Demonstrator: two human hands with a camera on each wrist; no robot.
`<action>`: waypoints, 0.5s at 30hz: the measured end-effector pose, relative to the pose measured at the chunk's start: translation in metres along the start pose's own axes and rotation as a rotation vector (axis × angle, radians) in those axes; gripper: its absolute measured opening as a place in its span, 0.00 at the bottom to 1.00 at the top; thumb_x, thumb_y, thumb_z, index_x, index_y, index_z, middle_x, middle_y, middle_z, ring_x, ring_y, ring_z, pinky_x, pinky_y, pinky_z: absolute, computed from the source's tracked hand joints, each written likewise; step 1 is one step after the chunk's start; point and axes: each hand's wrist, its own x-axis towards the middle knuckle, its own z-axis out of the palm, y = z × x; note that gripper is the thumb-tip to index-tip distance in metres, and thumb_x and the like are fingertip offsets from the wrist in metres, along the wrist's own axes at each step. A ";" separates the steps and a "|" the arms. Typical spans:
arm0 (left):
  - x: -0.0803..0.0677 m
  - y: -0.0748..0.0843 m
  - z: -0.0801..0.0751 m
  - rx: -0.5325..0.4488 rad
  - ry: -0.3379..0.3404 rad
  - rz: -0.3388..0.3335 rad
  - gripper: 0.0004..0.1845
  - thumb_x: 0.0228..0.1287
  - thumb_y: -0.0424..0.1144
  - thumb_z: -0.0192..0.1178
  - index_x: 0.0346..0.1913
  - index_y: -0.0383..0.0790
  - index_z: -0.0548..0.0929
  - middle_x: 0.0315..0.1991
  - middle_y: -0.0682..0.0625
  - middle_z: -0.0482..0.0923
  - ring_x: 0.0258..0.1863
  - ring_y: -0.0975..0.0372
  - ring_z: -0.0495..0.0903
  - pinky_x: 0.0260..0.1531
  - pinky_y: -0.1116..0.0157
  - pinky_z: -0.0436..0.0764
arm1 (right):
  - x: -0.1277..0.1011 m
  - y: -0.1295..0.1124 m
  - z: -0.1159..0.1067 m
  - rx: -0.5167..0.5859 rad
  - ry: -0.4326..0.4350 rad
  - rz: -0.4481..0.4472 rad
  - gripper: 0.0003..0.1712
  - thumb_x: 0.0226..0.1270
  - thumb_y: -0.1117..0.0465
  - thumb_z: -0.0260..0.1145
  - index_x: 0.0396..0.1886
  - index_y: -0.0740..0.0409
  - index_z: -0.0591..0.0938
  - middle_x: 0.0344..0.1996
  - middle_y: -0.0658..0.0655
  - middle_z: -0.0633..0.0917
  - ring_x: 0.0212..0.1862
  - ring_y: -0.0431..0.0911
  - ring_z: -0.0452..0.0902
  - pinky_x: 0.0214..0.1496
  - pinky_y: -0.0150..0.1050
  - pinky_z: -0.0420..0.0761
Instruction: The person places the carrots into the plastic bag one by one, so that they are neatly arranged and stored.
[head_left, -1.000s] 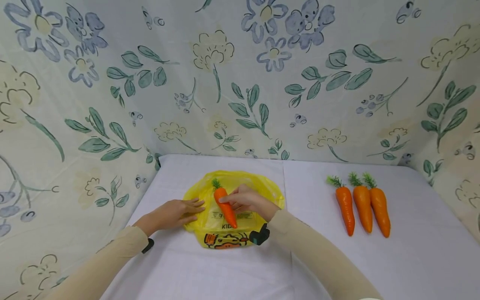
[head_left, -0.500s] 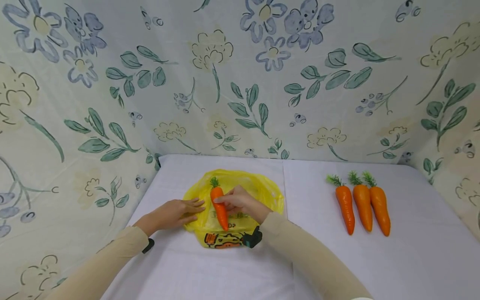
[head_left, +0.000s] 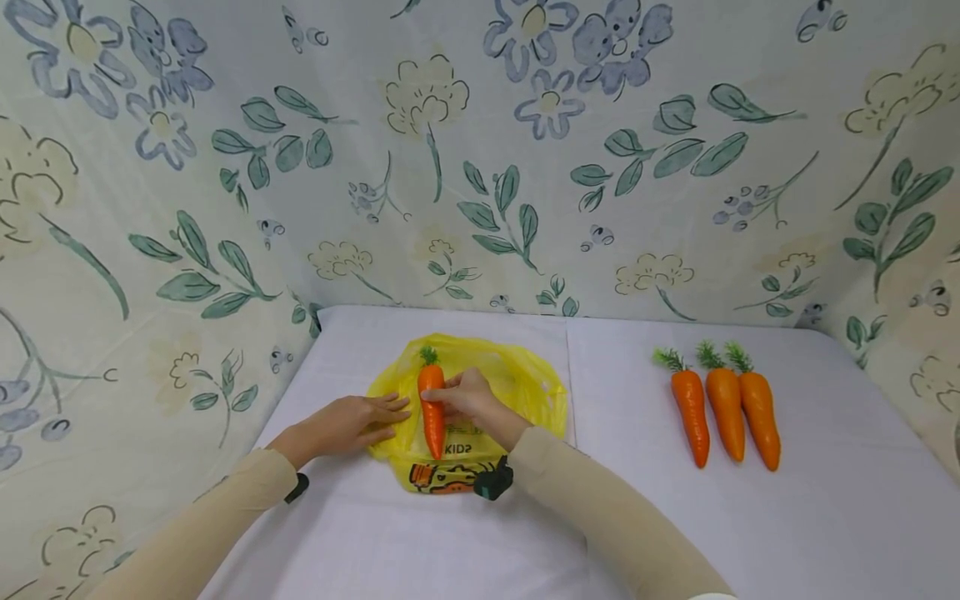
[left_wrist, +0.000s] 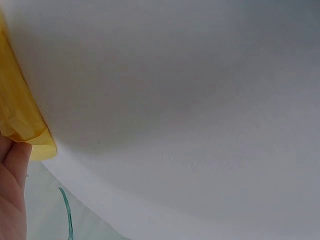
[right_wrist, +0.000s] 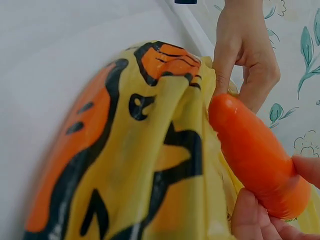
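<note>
Right hand (head_left: 474, 402) pinching carrot (head_left: 431, 409) mid-body, fingers curled round it, tip pointing toward the near edge, green tuft away. Wrist view confirms: fingertips (right_wrist: 260, 212) clamped on the thick orange end, pointed end down at the bag's edge. Left hand (head_left: 352, 423) flat, fingers straight, pressing the left margin of yellow bag (head_left: 517, 379); left wrist view shows only a finger edge (left_wrist: 12, 195) beside yellow film, nothing gripped.

Location: carrot held over the bag, on or just above its top surface, near the left side. Cannot tell whether the tip has entered an opening.

Progress, as a judgement: early. One carrot in hand, not yet visibly inside the bag. Three carrots (head_left: 723, 412) lined up side by side, touching or nearly so, well apart to the right on white tablecloth (head_left: 825, 517). Bag lying flat, nothing visibly bulging in it.

Look of the thing: glossy orange plastic, smooth taper, blunt point, stiff green fringe at the crown. Bag thin, crinkled, translucent yellow, orange-and-black cartoon print plus "KIDS" lettering at the near end.

Floral cloth (head_left: 480, 167) backing on three sides.
</note>
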 end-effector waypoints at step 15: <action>0.001 0.001 -0.001 -0.008 -0.005 -0.005 0.25 0.74 0.50 0.58 0.69 0.46 0.76 0.71 0.51 0.68 0.71 0.55 0.65 0.66 0.50 0.69 | -0.002 0.000 0.005 -0.016 0.050 -0.057 0.30 0.59 0.59 0.77 0.54 0.71 0.74 0.39 0.62 0.82 0.33 0.50 0.86 0.42 0.46 0.87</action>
